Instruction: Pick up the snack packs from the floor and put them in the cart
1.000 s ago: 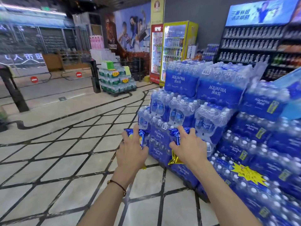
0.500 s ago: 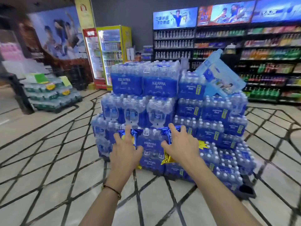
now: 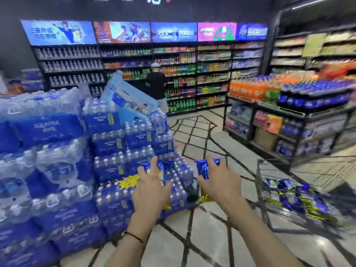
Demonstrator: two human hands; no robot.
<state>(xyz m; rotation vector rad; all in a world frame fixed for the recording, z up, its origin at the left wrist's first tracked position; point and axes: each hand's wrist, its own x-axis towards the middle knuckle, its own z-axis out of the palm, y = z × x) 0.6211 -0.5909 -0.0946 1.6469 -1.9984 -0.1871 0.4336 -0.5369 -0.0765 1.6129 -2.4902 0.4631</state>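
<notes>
Head view: the left hand [image 3: 152,186] grips the left pack [image 3: 163,171], fingers curled round its middle; the right hand [image 3: 219,182] likewise grips the right pack [image 3: 204,168], both aloft, left of the cart [image 3: 259,182]. Packs seem light, crinkly, slippery, crushable.

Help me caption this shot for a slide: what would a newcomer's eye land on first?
First, the two outstretched hands at centre: the left hand and the right hand each grip a blue snack pack. Next, the big stack of blue bottled-water cases filling the left side, and the wire cart at lower right with more snack packs inside.
</notes>
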